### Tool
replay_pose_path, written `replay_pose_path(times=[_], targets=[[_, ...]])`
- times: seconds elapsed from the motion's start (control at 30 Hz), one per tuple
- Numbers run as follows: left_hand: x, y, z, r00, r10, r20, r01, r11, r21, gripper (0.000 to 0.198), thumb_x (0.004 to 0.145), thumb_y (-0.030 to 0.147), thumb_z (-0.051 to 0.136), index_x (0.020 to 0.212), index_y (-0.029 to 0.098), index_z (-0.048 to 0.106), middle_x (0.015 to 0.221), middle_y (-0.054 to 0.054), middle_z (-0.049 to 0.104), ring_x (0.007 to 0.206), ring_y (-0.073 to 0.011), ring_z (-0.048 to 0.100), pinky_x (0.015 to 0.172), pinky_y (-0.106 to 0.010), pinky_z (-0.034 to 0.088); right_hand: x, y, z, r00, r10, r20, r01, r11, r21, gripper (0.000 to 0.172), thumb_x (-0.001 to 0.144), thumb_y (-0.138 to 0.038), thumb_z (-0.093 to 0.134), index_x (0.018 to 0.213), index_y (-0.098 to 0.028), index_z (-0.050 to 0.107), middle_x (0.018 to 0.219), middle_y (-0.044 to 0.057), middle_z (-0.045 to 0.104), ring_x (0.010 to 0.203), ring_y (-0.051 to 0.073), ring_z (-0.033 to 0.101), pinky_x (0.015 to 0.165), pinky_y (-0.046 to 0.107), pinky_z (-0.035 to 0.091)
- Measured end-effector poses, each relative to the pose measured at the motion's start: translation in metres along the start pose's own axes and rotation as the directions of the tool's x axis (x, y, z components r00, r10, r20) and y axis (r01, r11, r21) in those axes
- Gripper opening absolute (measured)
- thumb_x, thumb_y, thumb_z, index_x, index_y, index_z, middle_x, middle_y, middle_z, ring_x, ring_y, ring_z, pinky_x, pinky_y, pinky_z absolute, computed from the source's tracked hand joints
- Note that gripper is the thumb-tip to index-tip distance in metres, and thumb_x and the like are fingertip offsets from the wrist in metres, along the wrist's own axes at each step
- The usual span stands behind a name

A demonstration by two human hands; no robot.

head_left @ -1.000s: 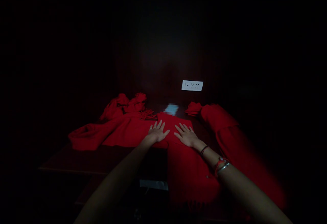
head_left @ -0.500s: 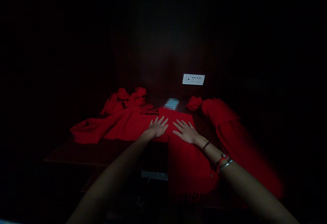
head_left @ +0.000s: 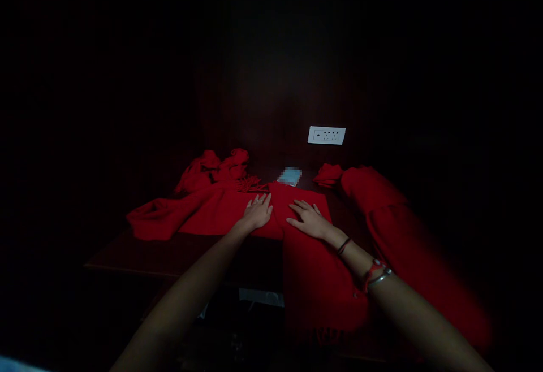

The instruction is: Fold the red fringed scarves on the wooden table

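Both palms pressed flat on long red woven scarf (head_left: 307,273) at frame centre, on dark wooden table (head_left: 169,254). Judged: flattening cloth.

Left hand (head_left: 257,212): fingers nearly together, on stretch running left.
Right hand (head_left: 309,219): fingers slightly spread, nothing pinched.

Scarf's long axis under right hand runs centre to bottom. Fringed end points down, hanging over table's front edge.

Crumpled red cloth heap (head_left: 212,168) left of centre. White socket plate (head_left: 326,135) above.

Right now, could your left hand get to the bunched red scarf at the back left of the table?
Probably yes: the left hand lies open on the flat scarf, with only low cloth between it and the bunched scarf.
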State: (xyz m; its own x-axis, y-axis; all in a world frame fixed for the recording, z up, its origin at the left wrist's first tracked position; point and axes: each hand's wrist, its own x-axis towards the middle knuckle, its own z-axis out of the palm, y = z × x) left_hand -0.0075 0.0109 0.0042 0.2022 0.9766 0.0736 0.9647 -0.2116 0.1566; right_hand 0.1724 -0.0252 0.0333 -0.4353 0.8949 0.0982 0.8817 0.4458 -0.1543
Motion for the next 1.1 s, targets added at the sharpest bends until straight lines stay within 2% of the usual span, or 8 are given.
replay_pose_path(times=[0.13, 0.27, 0.33, 0.57, 0.67, 0.77, 0.93, 1.1], targets=[[0.001, -0.002, -0.002, 0.999, -0.002, 0.045, 0.001, 1.000, 0.012, 0.052, 0.082, 0.040, 0.016, 0.130, 0.018, 0.018, 0.136, -0.004, 0.017, 0.123, -0.0227, 0.015, 0.097, -0.040, 0.017, -0.003, -0.032, -0.001, 0.995, -0.023, -0.095, 0.021, 1.000, -0.021, 0.050, 0.077, -0.046, 0.037, 0.111, -0.011, 0.048, 0.109, 0.014, 0.052, 0.101, 0.022, 0.046, 0.084, 0.032, 0.035], [0.002, -0.009, -0.003, 1.000, 0.020, 0.004, -0.021, 0.999, 0.025, 0.052, 0.082, 0.040, 0.015, 0.130, 0.019, 0.019, 0.136, -0.003, 0.019, 0.123, -0.0194, 0.018, 0.096, -0.039, 0.021, -0.005, -0.054, 0.010, 0.993, 0.061, -0.096, -0.079, 0.976, -0.202, 0.025, 0.077, -0.016, 0.039, 0.093, -0.009, 0.055, 0.093, 0.016, 0.058, 0.087, 0.023, 0.054, 0.071, 0.031, 0.040], [0.004, -0.013, -0.002, 1.000, -0.018, -0.008, 0.018, 0.999, 0.037, 0.052, 0.082, 0.040, 0.014, 0.130, 0.018, 0.018, 0.136, -0.003, 0.018, 0.123, -0.0188, 0.018, 0.095, -0.041, 0.021, -0.007, -0.053, 0.007, 0.995, 0.069, -0.077, -0.085, 0.967, -0.241, 0.027, 0.076, -0.006, 0.033, 0.093, -0.010, 0.054, 0.088, 0.015, 0.059, 0.082, 0.021, 0.057, 0.067, 0.029, 0.041], [0.011, -0.011, -0.003, 0.995, -0.085, 0.043, 0.084, 0.996, 0.023, 0.051, 0.083, 0.036, 0.014, 0.128, 0.016, 0.023, 0.136, -0.003, 0.016, 0.124, -0.0200, 0.013, 0.098, -0.042, 0.015, -0.026, -0.044, -0.026, 0.992, 0.076, -0.105, -0.095, 0.975, -0.199, 0.028, 0.084, -0.021, 0.027, 0.096, -0.012, 0.050, 0.082, 0.013, 0.060, 0.078, 0.021, 0.058, 0.066, 0.030, 0.041], [0.002, -0.009, -0.011, 0.991, -0.129, 0.030, 0.128, 0.991, 0.033, 0.047, 0.082, 0.030, 0.020, 0.124, 0.013, 0.031, 0.133, -0.007, 0.026, 0.121, -0.0203, 0.022, 0.097, -0.041, 0.020, -0.031, -0.060, -0.009, 0.998, 0.047, -0.028, -0.052, 0.977, -0.208, 0.034, 0.084, -0.028, 0.028, 0.102, -0.011, 0.050, 0.103, 0.018, 0.054, 0.093, 0.024, 0.052, 0.076, 0.035, 0.039], [-0.008, -0.009, -0.018, 0.985, -0.172, -0.018, 0.173, 0.983, 0.062, 0.042, 0.081, 0.025, 0.023, 0.118, 0.011, 0.038, 0.126, -0.012, 0.038, 0.115, -0.0212, 0.033, 0.093, -0.037, 0.026, -0.030, -0.069, 0.011, 0.998, 0.065, -0.011, -0.066, 0.978, -0.197, 0.047, 0.082, -0.037, 0.031, 0.120, -0.010, 0.037, 0.127, 0.019, 0.033, 0.115, 0.030, 0.031, 0.089, 0.045, 0.027], [-0.010, -0.005, -0.014, 0.990, -0.009, -0.138, 0.009, 1.000, -0.003, 0.050, 0.085, 0.037, 0.014, 0.129, 0.015, 0.020, 0.136, -0.008, 0.018, 0.122, -0.0181, 0.019, 0.095, -0.032, 0.023, -0.030, -0.048, 0.005, 0.995, 0.034, 0.090, -0.030, 0.998, -0.047, 0.058, 0.082, -0.049, 0.013, 0.129, -0.017, 0.024, 0.135, 0.011, 0.020, 0.123, 0.027, 0.014, 0.095, 0.047, 0.015], [-0.005, 0.005, -0.004, 0.983, 0.139, 0.119, -0.138, 0.990, -0.020, 0.055, 0.081, 0.052, 0.013, 0.130, 0.028, 0.013, 0.138, 0.000, 0.007, 0.125, -0.0211, 0.006, 0.097, -0.043, 0.013, -0.034, -0.015, 0.004, 0.989, 0.122, 0.080, -0.114, 0.988, -0.099, 0.055, 0.081, -0.052, 0.011, 0.131, -0.028, 0.015, 0.138, 0.003, 0.011, 0.124, 0.027, 0.004, 0.095, 0.051, 0.006]])
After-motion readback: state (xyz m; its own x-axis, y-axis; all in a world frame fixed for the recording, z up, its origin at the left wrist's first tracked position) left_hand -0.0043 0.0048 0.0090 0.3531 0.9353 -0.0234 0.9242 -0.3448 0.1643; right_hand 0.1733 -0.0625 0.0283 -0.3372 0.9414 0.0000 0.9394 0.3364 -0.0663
